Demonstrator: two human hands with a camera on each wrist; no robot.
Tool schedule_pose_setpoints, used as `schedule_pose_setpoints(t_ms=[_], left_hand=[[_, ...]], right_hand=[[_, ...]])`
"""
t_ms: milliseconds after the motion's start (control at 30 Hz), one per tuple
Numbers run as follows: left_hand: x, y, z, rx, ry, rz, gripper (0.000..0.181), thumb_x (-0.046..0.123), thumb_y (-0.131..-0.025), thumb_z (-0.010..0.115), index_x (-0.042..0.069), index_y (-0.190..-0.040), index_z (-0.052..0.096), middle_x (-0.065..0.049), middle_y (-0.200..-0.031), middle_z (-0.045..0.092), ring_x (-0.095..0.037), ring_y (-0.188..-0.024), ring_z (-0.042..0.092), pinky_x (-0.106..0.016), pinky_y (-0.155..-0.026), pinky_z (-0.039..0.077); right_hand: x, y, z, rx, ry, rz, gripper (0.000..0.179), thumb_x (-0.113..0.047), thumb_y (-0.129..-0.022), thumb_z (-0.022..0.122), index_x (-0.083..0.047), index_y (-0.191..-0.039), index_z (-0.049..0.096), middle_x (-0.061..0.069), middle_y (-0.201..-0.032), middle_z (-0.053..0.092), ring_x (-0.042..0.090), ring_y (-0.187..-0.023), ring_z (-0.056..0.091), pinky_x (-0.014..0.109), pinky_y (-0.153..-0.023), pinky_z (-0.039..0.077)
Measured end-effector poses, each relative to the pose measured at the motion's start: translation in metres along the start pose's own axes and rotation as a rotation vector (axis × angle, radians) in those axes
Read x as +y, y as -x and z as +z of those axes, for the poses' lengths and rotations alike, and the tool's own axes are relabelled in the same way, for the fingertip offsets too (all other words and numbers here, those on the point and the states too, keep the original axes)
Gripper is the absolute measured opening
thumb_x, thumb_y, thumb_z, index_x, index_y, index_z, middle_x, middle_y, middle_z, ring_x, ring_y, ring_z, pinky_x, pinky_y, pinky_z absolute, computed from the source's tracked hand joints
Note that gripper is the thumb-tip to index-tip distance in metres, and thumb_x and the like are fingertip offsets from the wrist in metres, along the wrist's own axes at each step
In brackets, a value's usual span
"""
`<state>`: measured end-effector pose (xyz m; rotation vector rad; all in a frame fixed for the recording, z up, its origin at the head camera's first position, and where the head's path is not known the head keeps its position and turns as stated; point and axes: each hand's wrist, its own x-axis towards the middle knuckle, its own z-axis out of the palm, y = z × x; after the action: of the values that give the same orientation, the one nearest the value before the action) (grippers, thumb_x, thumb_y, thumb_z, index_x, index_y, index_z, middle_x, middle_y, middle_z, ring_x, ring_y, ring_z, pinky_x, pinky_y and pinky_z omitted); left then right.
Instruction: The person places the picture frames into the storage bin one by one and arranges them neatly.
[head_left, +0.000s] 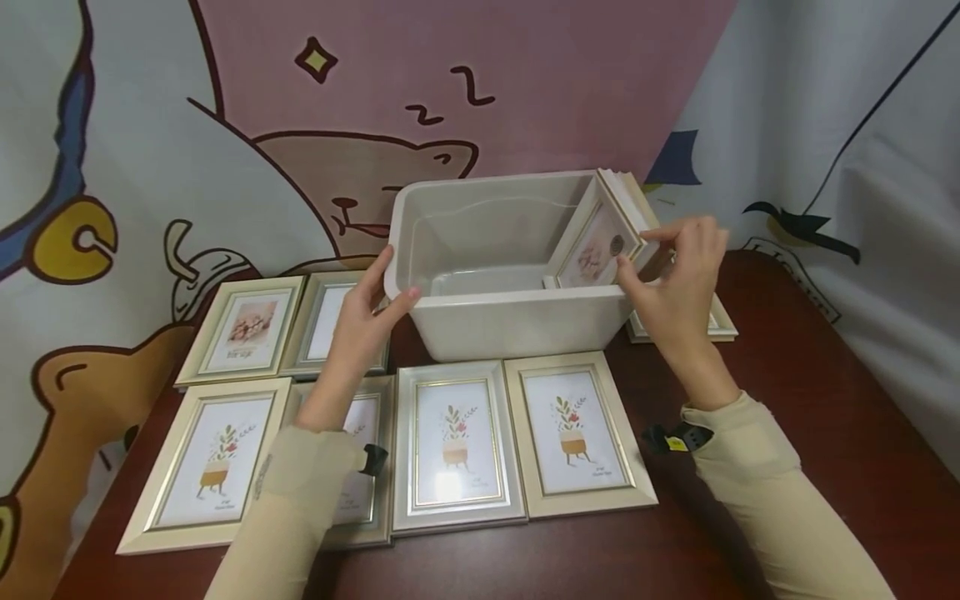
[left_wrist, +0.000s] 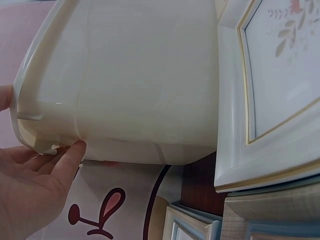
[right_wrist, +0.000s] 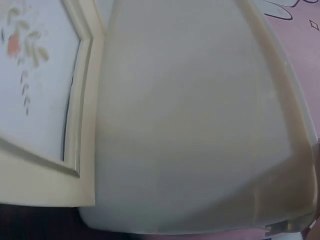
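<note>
A whitish plastic bin (head_left: 517, 323) stands on the dark table. My left hand (head_left: 362, 323) grips its left end, thumb over the near rim; in the left wrist view the fingers of the left hand (left_wrist: 37, 180) curl around the rim. Inside, at the bin's right end, a picture frame (head_left: 588, 242) with a pink picture leans upright, other frames (head_left: 626, 187) stacked behind it. My right hand (head_left: 678, 275) pinches the near upper corner of this stack, thumb on the inner side. The right wrist view shows mostly the bin's outer wall (right_wrist: 190, 115).
In front of the bin lie a silver frame (head_left: 405, 450) and a cream frame (head_left: 517, 433), both with plant pictures. Several more frames (head_left: 191, 342) lie at the left, partly under my left arm. Another frame (head_left: 722, 323) lies right of the bin. A printed cloth (head_left: 570, 83) hangs behind.
</note>
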<state>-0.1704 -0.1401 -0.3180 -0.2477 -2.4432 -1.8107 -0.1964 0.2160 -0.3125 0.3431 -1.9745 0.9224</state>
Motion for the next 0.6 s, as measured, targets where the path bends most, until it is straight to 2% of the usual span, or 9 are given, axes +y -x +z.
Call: schedule_pose_setpoints(t_ms=[100,200,333,600], left_hand=[[-0.0001,-0.0005,0.0010,0.001,-0.002,0.004,0.071,0.022,-0.098,0.062,0.017,-0.159,0.026,-0.003,-0.164,0.028,-0.025,-0.149,0.034,-0.046,-0.115,0.041],[0.0011,-0.0005,0.0007,0.004,-0.004,0.013,0.071,0.022,-0.098,0.062,0.016,-0.158,0.026,-0.003,-0.164,0.028,-0.024,-0.149,0.034,-0.045,-0.115,0.042],[0.0010,-0.0005,0.0014,0.003,-0.001,0.013,0.071,0.023,-0.098,0.062,0.017,-0.158,0.027,-0.002,-0.164,0.028,-0.025,-0.149,0.034,-0.045,-0.117,0.039],[-0.0035,0.0002,0.0024,0.009,-0.012,0.017,0.070,0.025,-0.098,0.061,0.017,-0.158,0.027,-0.001,-0.164,0.027,-0.024,-0.149,0.033,-0.046,-0.120,0.034]], right_hand=[[-0.0007,0.0011,0.0005,-0.019,-0.018,0.034,0.028,-0.010,-0.080,0.071,0.007,-0.099,0.058,0.025,-0.113,0.056,-0.003,-0.106,0.030,0.031,-0.090,0.027],[-0.0015,0.0018,0.0012,-0.023,-0.047,0.046,0.026,-0.007,-0.079,0.071,0.008,-0.096,0.058,0.020,-0.121,0.063,-0.001,-0.109,0.036,0.031,-0.090,0.031],[-0.0019,0.0033,0.0003,-0.021,-0.055,0.061,0.025,-0.008,-0.080,0.071,0.008,-0.095,0.059,0.014,-0.120,0.068,0.008,-0.108,0.046,0.030,-0.090,0.034],[0.0004,0.0083,-0.0066,-0.042,-0.061,0.061,0.024,-0.011,-0.082,0.074,0.004,-0.101,0.067,0.014,-0.121,0.070,0.031,-0.114,0.053,0.034,-0.101,0.035]])
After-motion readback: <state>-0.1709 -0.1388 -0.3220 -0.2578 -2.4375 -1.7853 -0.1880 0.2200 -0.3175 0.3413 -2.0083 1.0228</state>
